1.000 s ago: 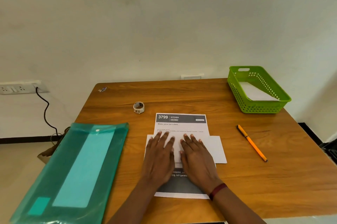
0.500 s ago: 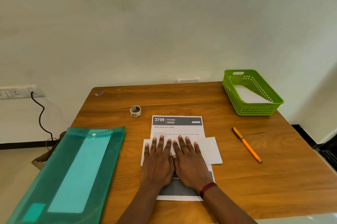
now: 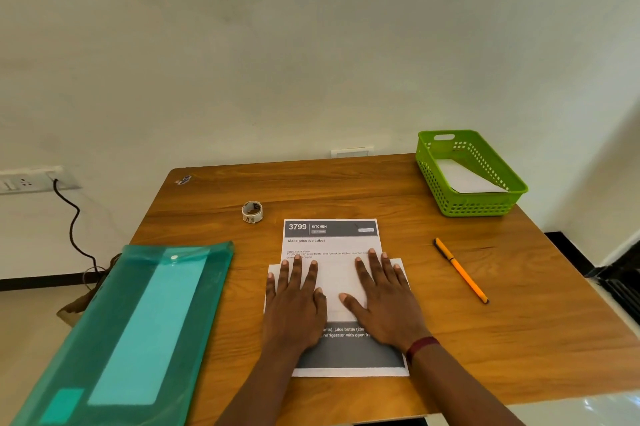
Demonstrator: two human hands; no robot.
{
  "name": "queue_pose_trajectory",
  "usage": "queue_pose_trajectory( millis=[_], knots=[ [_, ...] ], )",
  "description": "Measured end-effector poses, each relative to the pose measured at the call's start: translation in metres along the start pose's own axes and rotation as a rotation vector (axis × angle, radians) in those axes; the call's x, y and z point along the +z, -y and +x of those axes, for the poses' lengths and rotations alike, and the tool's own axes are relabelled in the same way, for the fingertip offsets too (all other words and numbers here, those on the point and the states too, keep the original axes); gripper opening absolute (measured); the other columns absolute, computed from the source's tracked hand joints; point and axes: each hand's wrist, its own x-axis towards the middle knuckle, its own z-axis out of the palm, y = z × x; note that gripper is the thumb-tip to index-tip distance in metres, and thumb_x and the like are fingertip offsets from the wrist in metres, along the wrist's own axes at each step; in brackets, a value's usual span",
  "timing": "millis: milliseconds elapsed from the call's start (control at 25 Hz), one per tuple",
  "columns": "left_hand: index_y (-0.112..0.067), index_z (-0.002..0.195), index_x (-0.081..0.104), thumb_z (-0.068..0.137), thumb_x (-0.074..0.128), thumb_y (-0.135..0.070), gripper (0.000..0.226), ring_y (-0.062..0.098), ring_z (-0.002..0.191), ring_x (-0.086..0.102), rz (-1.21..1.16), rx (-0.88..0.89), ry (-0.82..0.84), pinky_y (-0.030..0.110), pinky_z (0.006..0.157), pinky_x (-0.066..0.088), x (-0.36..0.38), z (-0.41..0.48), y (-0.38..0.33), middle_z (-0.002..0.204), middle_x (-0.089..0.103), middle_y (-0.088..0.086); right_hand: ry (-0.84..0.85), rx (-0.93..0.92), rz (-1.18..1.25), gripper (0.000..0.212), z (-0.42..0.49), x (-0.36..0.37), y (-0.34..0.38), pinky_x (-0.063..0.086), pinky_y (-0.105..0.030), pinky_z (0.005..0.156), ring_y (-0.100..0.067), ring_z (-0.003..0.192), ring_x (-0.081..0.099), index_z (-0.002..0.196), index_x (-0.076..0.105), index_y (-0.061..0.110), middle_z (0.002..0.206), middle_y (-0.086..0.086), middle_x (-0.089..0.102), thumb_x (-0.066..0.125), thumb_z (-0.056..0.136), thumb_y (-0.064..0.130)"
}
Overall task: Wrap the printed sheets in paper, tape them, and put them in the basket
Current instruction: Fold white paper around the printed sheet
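A printed sheet (image 3: 330, 235) headed "3799 KITCHEN" lies flat on the wooden table (image 3: 519, 339), in the middle. A white paper band (image 3: 336, 290) lies across its middle, sticking out left and right. My left hand (image 3: 294, 301) presses flat on the band's left part, fingers spread. My right hand (image 3: 384, 294), with a dark red wristband, presses flat on its right part. A small tape roll (image 3: 252, 212) stands behind the sheet to the left. The green basket (image 3: 498, 204) sits at the far right corner, with white paper (image 3: 464, 178) inside.
A teal plastic folder (image 3: 138, 321) overhangs the table's left edge. An orange pen (image 3: 460, 269) lies right of the sheet. A small scrap (image 3: 183, 179) sits at the far left corner. A wall socket (image 3: 31, 179) with a black cable (image 3: 72, 228) is on the left.
My hands, side by side at the middle of the white band before, have slid apart towards its two ends. The camera has tilted up slightly.
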Motion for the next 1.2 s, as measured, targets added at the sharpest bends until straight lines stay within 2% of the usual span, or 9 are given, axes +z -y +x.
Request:
queue_pose_trajectory(
  millis=[120,320,600,680,760,840,920,1040,1200],
  knots=[
    [-0.032,0.153,-0.009,0.091,-0.001,-0.051,0.065,0.023,0.148,-0.017,-0.003,-0.003,0.004,0.047,0.12,-0.008,0.0,-0.001,-0.001,0.162,-0.013,0.0,0.002,0.012,0.003,0.087,-0.001,0.0,0.004,-0.005,-0.041,0.121,-0.023,0.147,-0.019,0.154,-0.009,0.027,0.161,-0.003,-0.018,0.004,0.086,0.079],
    [-0.033,0.153,-0.009,0.086,-0.007,-0.054,0.07,0.023,0.148,-0.018,-0.009,-0.014,-0.006,0.047,0.119,-0.01,0.0,0.0,-0.002,0.162,-0.013,0.0,-0.005,0.018,0.021,0.086,-0.001,-0.001,0.004,-0.005,-0.041,0.122,-0.022,0.147,-0.019,0.155,-0.006,0.026,0.161,-0.002,-0.017,0.005,0.087,0.078],
    [-0.032,0.155,0.006,0.092,0.004,-0.054,0.067,0.022,0.149,-0.01,-0.058,-0.03,-0.02,0.045,0.117,-0.011,0.003,0.001,0.0,0.163,-0.003,0.0,-0.077,0.0,0.108,0.074,-0.005,-0.005,0.006,-0.004,-0.03,0.119,-0.015,0.15,-0.003,0.155,0.013,0.024,0.163,0.001,0.004,0.013,0.094,0.066],
    [-0.031,0.154,0.014,0.095,0.013,-0.053,0.063,0.02,0.15,-0.002,-0.112,-0.056,-0.017,0.042,0.119,-0.005,-0.002,0.002,0.001,0.163,0.004,-0.001,-0.14,0.02,0.122,0.072,-0.007,-0.006,0.008,0.006,-0.028,0.117,-0.016,0.149,0.012,0.151,0.029,0.022,0.16,0.0,0.02,0.018,0.095,0.064],
    [-0.028,0.151,0.028,0.098,0.034,-0.047,0.056,0.017,0.148,0.017,-0.247,-0.105,-0.067,0.036,0.12,0.011,-0.015,0.007,0.004,0.16,0.022,-0.002,-0.196,0.027,0.118,0.068,-0.012,-0.008,0.01,0.024,-0.027,0.111,-0.018,0.141,0.036,0.138,0.053,0.019,0.15,-0.003,0.043,0.024,0.095,0.063],
    [-0.023,0.139,0.049,0.096,0.049,-0.035,0.044,0.018,0.131,0.046,-0.39,-0.138,-0.215,0.033,0.108,0.035,-0.032,0.019,0.015,0.142,0.052,0.0,-0.253,0.009,0.124,0.062,-0.016,-0.01,0.01,0.039,-0.029,0.102,-0.02,0.129,0.052,0.122,0.067,0.018,0.136,-0.005,0.059,0.029,0.094,0.059],
    [-0.017,0.125,0.062,0.093,0.055,-0.024,0.034,0.022,0.108,0.061,-0.326,-0.139,-0.353,0.035,0.09,0.048,-0.047,0.044,0.035,0.12,0.067,0.005,-0.301,-0.01,0.136,0.058,-0.019,-0.009,0.01,0.047,-0.031,0.096,-0.02,0.121,0.06,0.114,0.071,0.017,0.128,-0.006,0.064,0.033,0.094,0.056],
    [-0.012,0.123,0.064,0.092,0.061,-0.018,0.031,0.023,0.099,0.061,-0.252,-0.231,-0.408,0.031,0.08,0.05,-0.068,0.084,0.068,0.112,0.068,0.008,-0.373,-0.037,0.163,0.062,-0.021,-0.007,0.01,0.052,-0.032,0.091,-0.019,0.115,0.064,0.108,0.074,0.015,0.121,-0.006,0.069,0.029,0.097,0.057],
    [-0.016,0.128,0.059,0.089,0.066,-0.019,0.04,0.023,0.107,0.051,-0.042,-0.184,-0.3,0.034,0.085,0.05,-0.074,0.123,0.104,0.119,0.059,0.009,-0.41,-0.043,0.181,0.065,-0.021,-0.006,0.01,0.056,-0.03,0.082,-0.018,0.107,0.068,0.102,0.075,0.017,0.114,-0.004,0.072,0.027,0.096,0.06]
  ],
)
